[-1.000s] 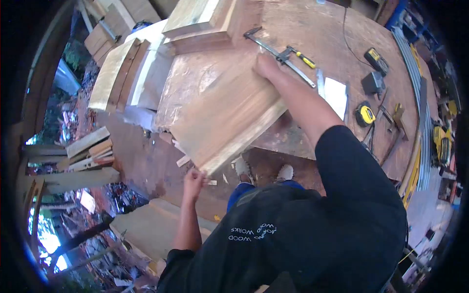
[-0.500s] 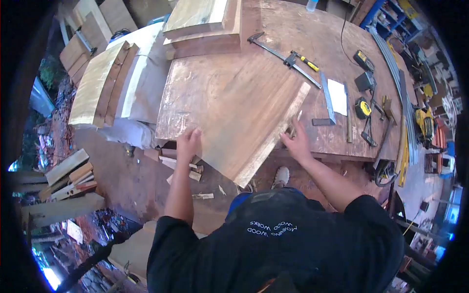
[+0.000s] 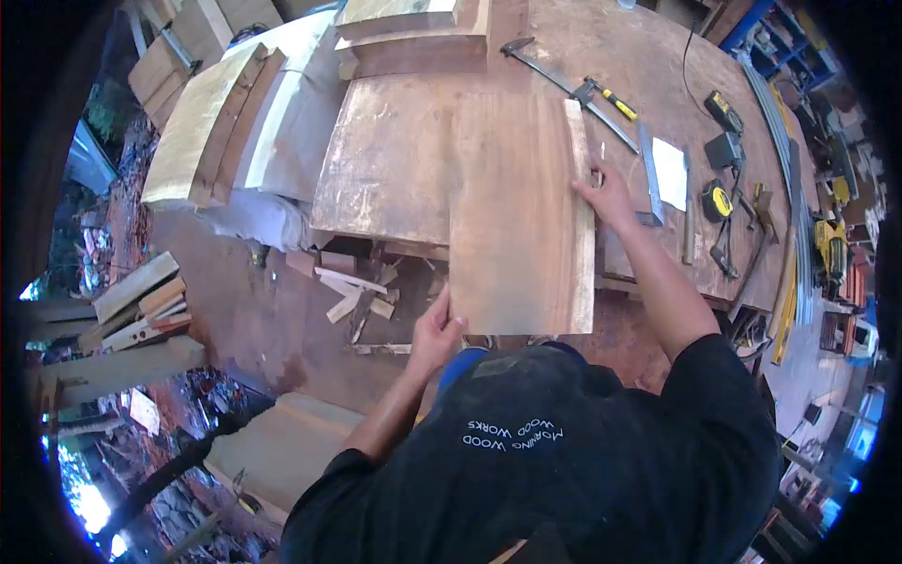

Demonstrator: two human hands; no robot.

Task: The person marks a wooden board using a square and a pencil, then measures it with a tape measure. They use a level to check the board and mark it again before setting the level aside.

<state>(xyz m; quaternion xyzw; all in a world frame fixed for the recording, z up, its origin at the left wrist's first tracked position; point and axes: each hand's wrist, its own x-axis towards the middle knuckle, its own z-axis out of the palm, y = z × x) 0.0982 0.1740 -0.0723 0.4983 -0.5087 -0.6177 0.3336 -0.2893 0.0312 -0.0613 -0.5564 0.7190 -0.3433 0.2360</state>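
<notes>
A wide wooden board [image 3: 512, 216] with a pale, rough right edge lies partly on the workbench, its near end reaching past the bench's front edge toward my body. My left hand [image 3: 438, 334] grips the board's left edge near its lower corner, thumb on top and fingers beneath. On the opposite side, my right hand [image 3: 609, 195] is closed on the pale edge, with a thin pencil-like stick [image 3: 602, 150] poking up beside its fingers. Just beyond the right hand is a steel square [image 3: 650, 179] beside a sheet of white paper [image 3: 669, 174].
A bar clamp [image 3: 583, 94], a yellow tape measure [image 3: 717, 201] and other tools lie on the right of the workbench [image 3: 376, 179]. Thick boards [image 3: 413, 54] are stacked at the back; more slabs [image 3: 211, 132] rest at left. Offcuts [image 3: 352, 296] litter the floor.
The board has turned from a slant to nearly straight toward me, and its near end has swung right. My left hand has moved right and closer to my body; my right hand has moved up slightly.
</notes>
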